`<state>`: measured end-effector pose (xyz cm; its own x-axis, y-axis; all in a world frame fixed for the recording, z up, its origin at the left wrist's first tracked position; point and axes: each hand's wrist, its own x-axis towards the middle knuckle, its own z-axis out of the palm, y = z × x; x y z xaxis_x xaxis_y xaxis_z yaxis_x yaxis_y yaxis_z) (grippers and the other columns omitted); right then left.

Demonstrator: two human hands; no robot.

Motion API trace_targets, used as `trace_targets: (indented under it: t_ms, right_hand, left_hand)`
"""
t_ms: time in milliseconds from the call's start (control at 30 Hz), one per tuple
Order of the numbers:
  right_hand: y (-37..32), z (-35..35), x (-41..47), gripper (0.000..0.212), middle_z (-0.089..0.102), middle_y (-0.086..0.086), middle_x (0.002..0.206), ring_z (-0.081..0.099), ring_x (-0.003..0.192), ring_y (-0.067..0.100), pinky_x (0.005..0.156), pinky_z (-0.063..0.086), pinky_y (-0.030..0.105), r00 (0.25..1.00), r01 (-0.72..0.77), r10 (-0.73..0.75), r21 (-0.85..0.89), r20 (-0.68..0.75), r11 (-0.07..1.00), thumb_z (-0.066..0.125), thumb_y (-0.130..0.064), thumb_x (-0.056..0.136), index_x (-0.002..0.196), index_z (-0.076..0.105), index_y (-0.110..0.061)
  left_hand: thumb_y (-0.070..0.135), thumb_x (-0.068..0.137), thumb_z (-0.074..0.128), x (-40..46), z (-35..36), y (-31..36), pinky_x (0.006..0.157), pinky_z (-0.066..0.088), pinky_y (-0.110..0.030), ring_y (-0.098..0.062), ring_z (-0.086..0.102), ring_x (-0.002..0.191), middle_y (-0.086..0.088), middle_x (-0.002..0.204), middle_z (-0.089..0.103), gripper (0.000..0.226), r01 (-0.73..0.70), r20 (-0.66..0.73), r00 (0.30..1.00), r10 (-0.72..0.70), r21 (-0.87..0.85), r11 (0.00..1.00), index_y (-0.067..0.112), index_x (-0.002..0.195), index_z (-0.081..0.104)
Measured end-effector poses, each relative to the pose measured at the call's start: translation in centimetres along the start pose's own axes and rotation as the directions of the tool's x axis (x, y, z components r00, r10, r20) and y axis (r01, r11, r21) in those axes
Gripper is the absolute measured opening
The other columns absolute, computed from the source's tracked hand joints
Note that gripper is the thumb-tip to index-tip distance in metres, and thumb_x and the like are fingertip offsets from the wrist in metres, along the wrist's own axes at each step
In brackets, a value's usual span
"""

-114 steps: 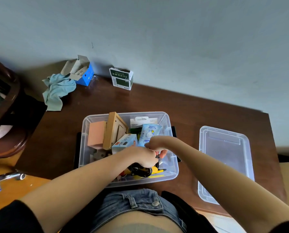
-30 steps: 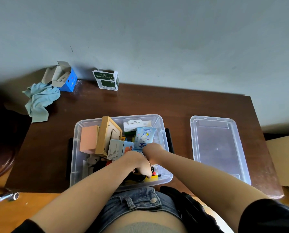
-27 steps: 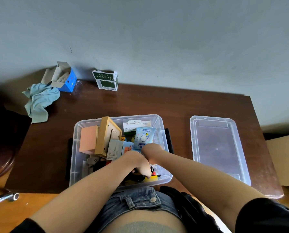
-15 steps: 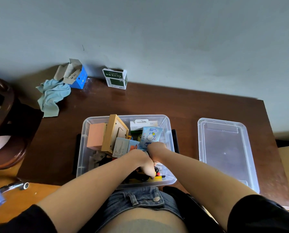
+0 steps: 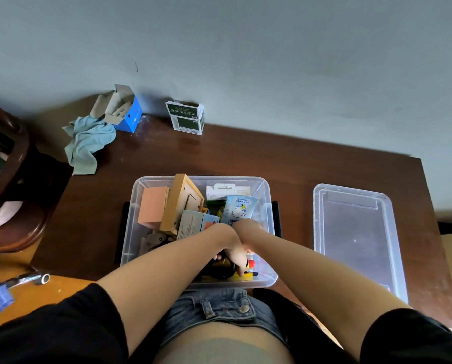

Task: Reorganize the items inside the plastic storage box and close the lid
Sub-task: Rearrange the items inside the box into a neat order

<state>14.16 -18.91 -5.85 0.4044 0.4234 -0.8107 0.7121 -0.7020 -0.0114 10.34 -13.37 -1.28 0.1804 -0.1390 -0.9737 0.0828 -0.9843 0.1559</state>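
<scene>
Both hands, left hand [image 5: 230,243] and right hand [image 5: 247,228], reach into the open storage box [image 5: 268,206] on the worktop [image 5: 293,166]; the lid [image 5: 356,237] lies beside it. Their fingers seem curled around something dark.

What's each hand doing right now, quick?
Left hand: down in the storage box, fingers curled among small items; grasp can't be told.
Right hand: fingers hidden; can't be told.

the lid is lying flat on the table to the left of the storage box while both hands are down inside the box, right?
Not quite. In the head view the lid lies flat on the table to the right of the storage box, not the left. The rest holds: the left hand and right hand are both down inside the box.
</scene>
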Motion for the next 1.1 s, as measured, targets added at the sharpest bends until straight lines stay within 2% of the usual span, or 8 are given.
trace_targets:
  t_ms: [100,267,467,700,867,967,1033,1100]
  right_hand:
    - [0.4,-0.3,-0.7,0.027,0.065,0.009,0.096,0.06,0.095,0.025,0.077,0.048,0.032,0.993,0.083,-0.079,-0.05,0.087,0.995,0.062,-0.005,0.084,0.112,0.063,-0.003]
    - [0.4,-0.2,-1.1,0.032,0.066,0.006,0.118,0.062,0.108,0.018,0.092,0.046,0.028,0.945,0.16,-0.146,-0.025,0.293,0.987,0.061,-0.008,0.089,0.121,0.061,-0.003]
    - [0.8,0.2,-0.8,0.046,0.064,0.006,0.112,0.059,0.101,0.024,0.093,0.047,0.034,0.902,0.171,-0.189,0.081,0.387,0.982,0.066,-0.002,0.085,0.129,0.05,-0.003]
    - [0.6,-0.4,-0.3,0.05,0.053,0.006,0.136,0.052,0.124,0.02,0.104,0.042,0.034,0.83,0.108,-0.127,0.067,0.543,0.992,0.066,-0.019,0.088,0.134,0.05,-0.006]
    - [1.0,-0.6,-0.7,0.041,0.061,0.009,0.103,0.056,0.095,0.017,0.089,0.044,0.025,0.803,0.151,-0.259,0.237,0.537,0.96,0.065,-0.009,0.089,0.126,0.055,0.003]
    - [1.4,-1.1,-0.7,0.04,0.056,0.024,0.126,0.058,0.114,0.029,0.095,0.046,0.03,0.783,0.103,-0.313,0.385,0.537,0.917,0.058,0.007,0.088,0.127,0.05,0.009]
    - [1.6,-1.4,-0.2,0.035,0.054,0.027,0.129,0.058,0.115,0.033,0.095,0.047,0.032,0.789,0.07,-0.308,0.42,0.532,0.905,0.049,0.014,0.09,0.125,0.051,0.011]
    - [1.4,-1.2,-0.2,0.032,0.059,0.024,0.124,0.064,0.104,0.029,0.09,0.05,0.031,0.83,0.079,-0.279,0.394,0.483,0.916,0.047,0.011,0.092,0.123,0.053,0.008]
  left_hand:
    - [0.048,0.094,0.049,0.5,0.1,-0.2,0.053,0.036,-0.023,-0.016,0.038,0.062,-0.015,0.125,0.048,0.059,-0.018,0.005,1.0,0.018,0.008,1.0,0.012,0.139,0.033]
    - [0.053,0.088,0.053,1.3,0.4,-0.8,0.051,0.037,-0.023,-0.016,0.041,0.058,-0.007,0.08,0.044,0.044,0.026,0.009,1.0,-0.026,-0.024,0.999,0.012,0.102,0.043]
    - [0.056,0.082,0.059,1.6,0.2,-0.9,0.053,0.039,-0.022,-0.015,0.043,0.056,-0.005,0.08,0.046,0.043,0.071,0.023,0.997,-0.07,-0.049,0.996,0.016,0.088,0.046]
    - [0.054,0.078,0.062,1.1,0.1,-0.9,0.056,0.042,-0.022,-0.016,0.047,0.058,-0.005,0.082,0.049,0.039,0.087,0.027,0.996,-0.086,-0.045,0.995,0.019,0.082,0.046]
    - [0.05,0.077,0.065,0.4,-0.2,-0.8,0.051,0.041,-0.02,-0.016,0.047,0.054,-0.005,0.077,0.05,0.036,0.094,0.027,0.995,-0.093,-0.039,0.995,0.017,0.081,0.051]
    - [0.043,0.08,0.066,-0.6,-0.6,-0.9,0.052,0.044,-0.02,-0.017,0.051,0.056,-0.009,0.094,0.053,0.036,0.077,0.067,0.995,-0.077,0.004,0.997,0.018,0.104,0.059]
    - [0.038,0.085,0.064,-1.0,-0.9,-1.0,0.052,0.049,-0.022,-0.019,0.055,0.068,-0.012,0.131,0.041,0.061,0.015,0.096,0.995,-0.016,0.018,1.0,0.032,0.141,0.039]
    - [0.033,0.089,0.061,-1.3,-1.0,-1.0,0.055,0.051,-0.024,-0.022,0.056,0.075,-0.011,0.149,0.025,0.071,-0.041,0.114,0.993,0.037,0.04,0.998,0.04,0.148,0.022]
